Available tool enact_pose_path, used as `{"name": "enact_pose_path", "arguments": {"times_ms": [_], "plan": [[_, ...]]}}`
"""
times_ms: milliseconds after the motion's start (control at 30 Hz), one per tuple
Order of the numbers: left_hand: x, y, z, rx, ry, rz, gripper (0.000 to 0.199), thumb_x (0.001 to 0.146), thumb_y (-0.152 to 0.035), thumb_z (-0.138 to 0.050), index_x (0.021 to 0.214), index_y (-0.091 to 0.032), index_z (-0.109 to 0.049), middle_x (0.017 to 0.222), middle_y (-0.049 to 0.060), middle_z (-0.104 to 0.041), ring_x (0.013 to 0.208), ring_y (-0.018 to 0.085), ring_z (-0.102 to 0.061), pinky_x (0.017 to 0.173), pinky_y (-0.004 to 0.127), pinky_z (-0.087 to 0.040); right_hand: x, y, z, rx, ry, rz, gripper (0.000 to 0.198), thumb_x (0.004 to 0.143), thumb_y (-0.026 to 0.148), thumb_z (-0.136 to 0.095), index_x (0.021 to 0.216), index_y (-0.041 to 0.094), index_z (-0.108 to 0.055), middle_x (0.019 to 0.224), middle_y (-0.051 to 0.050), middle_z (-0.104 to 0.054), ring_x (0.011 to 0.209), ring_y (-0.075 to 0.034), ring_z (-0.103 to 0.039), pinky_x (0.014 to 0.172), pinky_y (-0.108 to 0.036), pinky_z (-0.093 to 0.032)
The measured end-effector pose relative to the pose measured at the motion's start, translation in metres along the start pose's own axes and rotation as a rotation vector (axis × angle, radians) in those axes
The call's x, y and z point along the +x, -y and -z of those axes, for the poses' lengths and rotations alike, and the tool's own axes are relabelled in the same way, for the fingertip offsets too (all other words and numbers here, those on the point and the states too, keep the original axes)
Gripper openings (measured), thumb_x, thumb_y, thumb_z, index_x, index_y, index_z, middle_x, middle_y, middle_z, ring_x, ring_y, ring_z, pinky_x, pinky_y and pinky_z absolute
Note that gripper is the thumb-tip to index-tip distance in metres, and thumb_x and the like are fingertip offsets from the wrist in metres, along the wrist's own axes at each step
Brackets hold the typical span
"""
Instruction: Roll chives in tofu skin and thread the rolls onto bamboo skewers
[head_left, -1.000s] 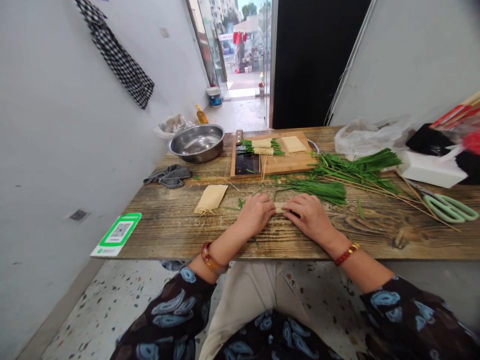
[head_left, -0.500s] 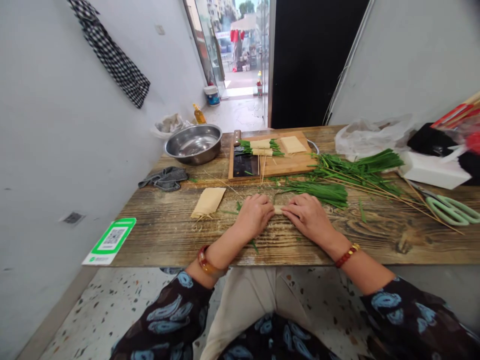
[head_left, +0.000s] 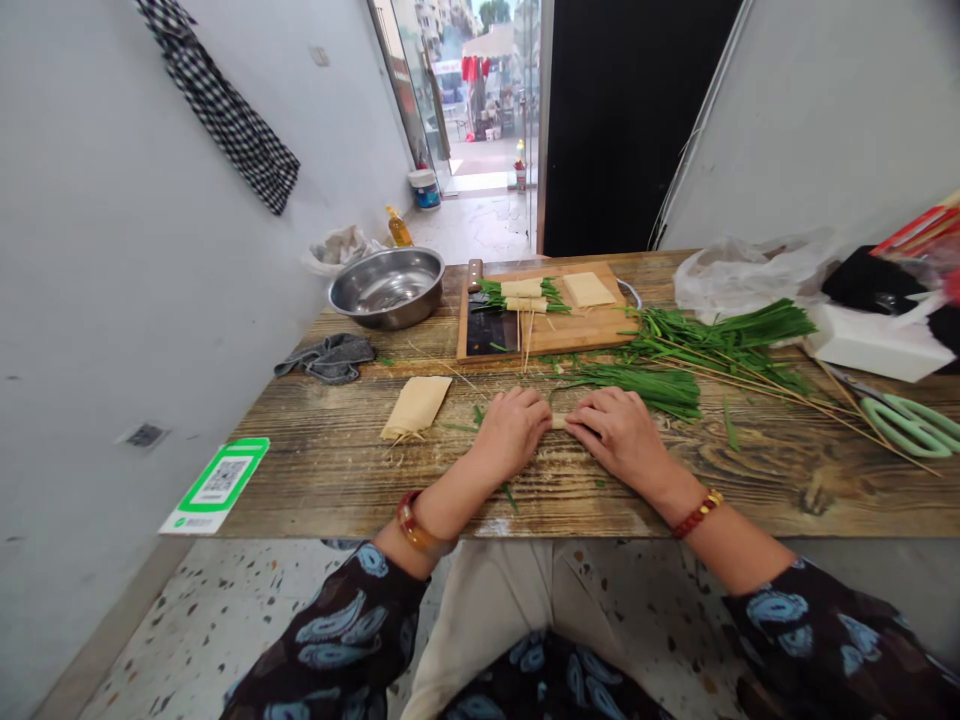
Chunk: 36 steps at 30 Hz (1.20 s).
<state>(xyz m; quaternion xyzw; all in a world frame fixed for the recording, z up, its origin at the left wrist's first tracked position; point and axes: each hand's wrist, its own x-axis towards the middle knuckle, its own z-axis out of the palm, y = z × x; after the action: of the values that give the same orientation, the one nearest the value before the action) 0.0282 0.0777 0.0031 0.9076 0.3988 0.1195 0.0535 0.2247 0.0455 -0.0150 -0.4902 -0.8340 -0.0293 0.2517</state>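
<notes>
A narrow rolled tofu sheet (head_left: 559, 421) lies on the wooden table, its pale middle showing between my hands. My left hand (head_left: 513, 430) is closed over its left end, fingers bent down. Over the other end, my right hand (head_left: 611, 430) is curled with its fingertips pressed on the roll. What is inside the roll is hidden. Left of my hands lies a stack of flat tofu sheets (head_left: 417, 405) with sticks poking from under its near edge. A bunch of green chives (head_left: 645, 388) sits just beyond my right hand.
Behind my hands is a cutting board (head_left: 581, 325) with finished rolls (head_left: 525, 296), more tofu sheets (head_left: 588, 289) and a cleaver (head_left: 491, 332). A steel basin (head_left: 388, 288) and grey cloth (head_left: 328, 359) stand left. More chives (head_left: 720, 335), long skewers and green-handled scissors (head_left: 904, 425) lie right.
Both hands stay on the roll in nearly the same pose. The view shifts very slightly; nothing is visibly picked up or let go.
</notes>
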Motion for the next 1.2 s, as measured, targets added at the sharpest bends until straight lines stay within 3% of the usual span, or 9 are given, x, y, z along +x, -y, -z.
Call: {"name": "enact_pose_path", "arguments": {"times_ms": [300,533,800,1200], "plan": [[0.0043,0.0008,-0.0029,-0.030,0.003,0.052,0.015,0.091,-0.024,-0.046,0.086,-0.019,-0.059,0.093,0.005,-0.060,0.090,0.020,-0.052,0.078,0.033,-0.040,0.0006,-0.0032,-0.0058,0.062,-0.017,0.013,0.019,0.093,0.031,-0.053,0.087,0.022,-0.069,0.096,-0.003,-0.071,0.091,-0.018,-0.057,0.076,-0.034,-0.033],[0.0066,0.0006,-0.0028,-0.130,0.027,0.164,0.017,0.086,-0.024,-0.052,0.100,-0.020,-0.061,0.096,0.005,-0.062,0.095,0.021,-0.054,0.083,0.034,-0.040,0.0004,-0.0031,-0.0058,0.061,-0.014,0.008,0.020,0.093,0.032,-0.052,0.087,0.023,-0.069,0.095,-0.003,-0.071,0.090,-0.019,-0.058,0.076,-0.034,-0.034],[0.0076,-0.0030,-0.0020,-0.144,0.041,0.213,0.017,0.085,-0.035,-0.057,0.092,-0.021,-0.064,0.089,0.004,-0.062,0.090,0.021,-0.054,0.079,0.034,-0.039,-0.0003,-0.0027,-0.0052,0.068,-0.010,0.008,0.021,0.093,0.033,-0.051,0.088,0.023,-0.069,0.096,-0.004,-0.071,0.091,-0.019,-0.057,0.077,-0.034,-0.033],[0.0075,-0.0023,-0.0046,-0.161,0.045,0.202,0.015,0.084,-0.035,-0.059,0.083,-0.021,-0.062,0.086,0.002,-0.060,0.086,0.019,-0.053,0.075,0.032,-0.037,-0.0019,-0.0033,-0.0078,0.085,-0.029,0.012,0.017,0.091,0.032,-0.054,0.088,0.023,-0.069,0.101,-0.004,-0.071,0.095,-0.019,-0.059,0.080,-0.035,-0.036]]}}
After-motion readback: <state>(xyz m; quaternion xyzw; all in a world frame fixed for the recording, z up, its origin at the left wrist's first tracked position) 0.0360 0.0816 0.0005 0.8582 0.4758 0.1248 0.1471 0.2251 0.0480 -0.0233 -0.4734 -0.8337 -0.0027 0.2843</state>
